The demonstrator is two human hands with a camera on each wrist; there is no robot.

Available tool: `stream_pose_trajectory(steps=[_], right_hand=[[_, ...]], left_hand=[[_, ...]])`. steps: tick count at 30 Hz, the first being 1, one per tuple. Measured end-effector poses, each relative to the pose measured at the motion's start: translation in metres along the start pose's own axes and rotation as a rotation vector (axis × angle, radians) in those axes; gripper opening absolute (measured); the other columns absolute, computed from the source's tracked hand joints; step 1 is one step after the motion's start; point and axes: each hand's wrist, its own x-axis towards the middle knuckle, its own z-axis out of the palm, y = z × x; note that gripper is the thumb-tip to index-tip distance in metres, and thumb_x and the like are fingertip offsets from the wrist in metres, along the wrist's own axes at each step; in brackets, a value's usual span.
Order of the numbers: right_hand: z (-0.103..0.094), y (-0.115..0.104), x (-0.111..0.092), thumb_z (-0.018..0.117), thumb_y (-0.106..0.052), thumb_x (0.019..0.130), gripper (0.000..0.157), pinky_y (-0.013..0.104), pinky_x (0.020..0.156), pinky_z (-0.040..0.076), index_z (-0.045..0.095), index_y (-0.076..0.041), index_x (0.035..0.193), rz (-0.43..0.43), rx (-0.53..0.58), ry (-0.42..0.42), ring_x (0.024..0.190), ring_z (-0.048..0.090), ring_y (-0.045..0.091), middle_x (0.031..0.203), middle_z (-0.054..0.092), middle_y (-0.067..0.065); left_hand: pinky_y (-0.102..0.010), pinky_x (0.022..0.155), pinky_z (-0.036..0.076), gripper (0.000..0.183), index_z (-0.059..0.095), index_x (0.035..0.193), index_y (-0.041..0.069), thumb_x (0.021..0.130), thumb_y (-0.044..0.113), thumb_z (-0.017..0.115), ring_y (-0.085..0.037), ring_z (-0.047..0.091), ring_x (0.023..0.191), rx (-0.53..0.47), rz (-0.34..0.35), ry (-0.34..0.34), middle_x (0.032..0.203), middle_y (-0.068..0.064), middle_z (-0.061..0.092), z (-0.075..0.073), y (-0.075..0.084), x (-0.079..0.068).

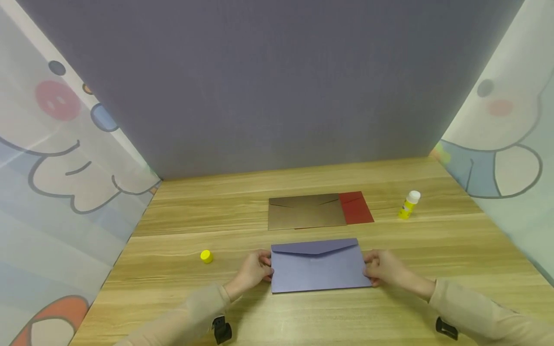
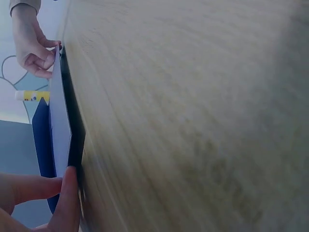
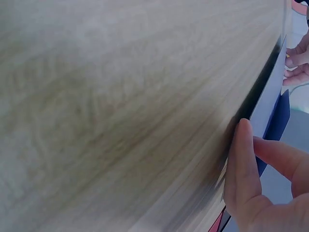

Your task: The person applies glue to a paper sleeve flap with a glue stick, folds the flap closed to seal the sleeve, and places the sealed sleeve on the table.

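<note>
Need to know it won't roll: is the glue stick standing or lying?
Standing: the glue stick has its yellow end on the table, white end up.

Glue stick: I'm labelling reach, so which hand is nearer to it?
The right hand: it holds the right edge of the purple envelope, below and slightly left of the glue stick in the head view. The left hand, at the envelope's left edge, is much farther left.

- Left hand (image 1: pixel 252 271) and right hand (image 1: pixel 384 267) grip opposite ends of purple envelope (image 1: pixel 320 275).
- Brown envelope (image 1: pixel 307 215) partly covers red envelope (image 1: pixel 357 209), both farther back.
- Glue stick (image 1: pixel 408 206) at right; yellow cap (image 1: pixel 207 256) at left.
</note>
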Motion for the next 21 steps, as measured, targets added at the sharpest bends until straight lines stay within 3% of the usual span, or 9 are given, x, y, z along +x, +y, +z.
stream_pose_trajectory(steps=[5,10,13,16,21], right_hand=[[0.003,-0.0003,-0.001,0.06,0.005,0.07,0.036,0.025,0.039,0.047,0.046,0.024,0.097,-0.062,-0.093,0.037,0.041,0.051,0.011,0.052,0.053,0.004],[0.0047,-0.0005,-0.0029,0.061,0.005,0.07,0.035,0.022,0.037,0.045,0.048,0.022,0.098,-0.056,-0.154,0.066,0.04,0.05,0.01,0.051,0.052,0.001],[0.0044,-0.0028,-0.0033,0.063,0.005,0.07,0.031,0.02,0.04,0.043,0.053,0.016,0.097,-0.069,-0.265,0.101,0.044,0.049,0.009,0.056,0.053,0.001],[0.0041,-0.006,-0.002,0.067,0.004,0.068,0.025,0.021,0.047,0.046,0.059,0.008,0.092,-0.17,-0.472,0.163,0.055,0.053,0.011,0.066,0.057,0.002],[0.0029,-0.0081,0.0028,0.069,0.004,0.064,0.02,0.025,0.058,0.051,0.063,0.0,0.083,-0.514,-0.793,0.198,0.069,0.058,0.018,0.077,0.059,0.005]], left_hand=[[-0.028,0.051,0.053,0.041,0.041,0.108,-0.025,0.069,-0.019,0.053,-0.01,0.053,0.057,0.02,0.009,-0.004,0.077,-0.016,0.05,0.0007,-0.0001,-0.0004],[-0.028,0.051,0.053,0.042,0.042,0.109,-0.025,0.069,-0.02,0.054,-0.011,0.053,0.056,0.042,0.011,-0.007,0.076,-0.012,0.049,0.001,0.0003,-0.0012],[-0.026,0.049,0.052,0.037,0.047,0.104,-0.021,0.068,-0.02,0.056,-0.011,0.051,0.056,0.117,0.051,0.007,0.076,-0.011,0.05,0.0,0.0009,-0.0014],[-0.023,0.054,0.05,0.027,0.056,0.093,-0.012,0.067,-0.015,0.061,-0.013,0.052,0.06,0.362,0.204,0.023,0.077,-0.01,0.055,-0.0013,0.0017,-0.0015],[-0.017,0.066,0.049,0.015,0.063,0.084,0.0,0.07,-0.002,0.067,-0.015,0.058,0.073,0.853,0.591,-0.039,0.08,-0.006,0.059,-0.0014,0.0057,-0.0018]])
